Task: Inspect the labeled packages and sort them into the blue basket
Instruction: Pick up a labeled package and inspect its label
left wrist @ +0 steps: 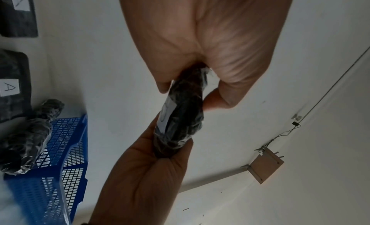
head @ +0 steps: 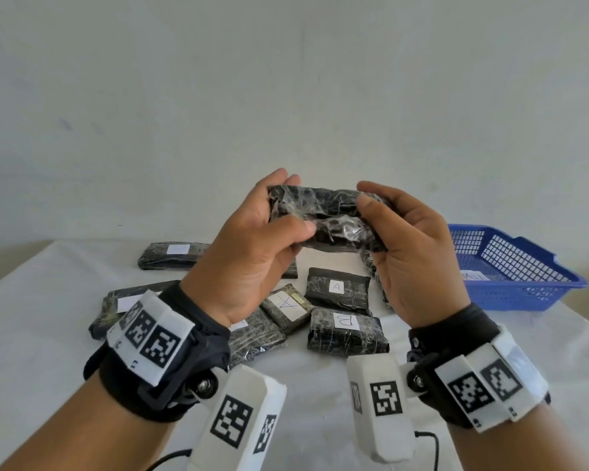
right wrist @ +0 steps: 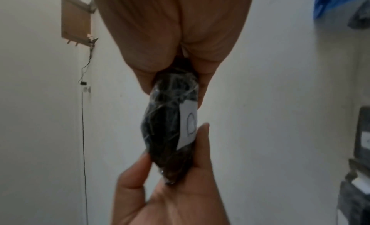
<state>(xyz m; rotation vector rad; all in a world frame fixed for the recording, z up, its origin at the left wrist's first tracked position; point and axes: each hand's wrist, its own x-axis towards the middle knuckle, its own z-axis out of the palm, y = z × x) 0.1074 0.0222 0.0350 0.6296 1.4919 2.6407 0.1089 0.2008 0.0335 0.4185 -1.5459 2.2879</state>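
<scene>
Black wrapped package [head: 334, 217] held up above the desk [head: 48, 300], white label [right wrist: 189, 125] turned away from the head view. Clamped at one end by left hand [head: 252, 253], at the other by right hand [head: 412, 253]. Below, more labeled packages [head: 337, 290] on the desk; blue basket [head: 517, 266] off to the right.

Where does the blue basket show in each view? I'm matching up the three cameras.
Head: blue basket at right, on the table, beyond the right hand.
Left wrist: lower left.
Right wrist: only a blurred blue patch, top right; probably it.
Shared landmark: the held package.
</scene>
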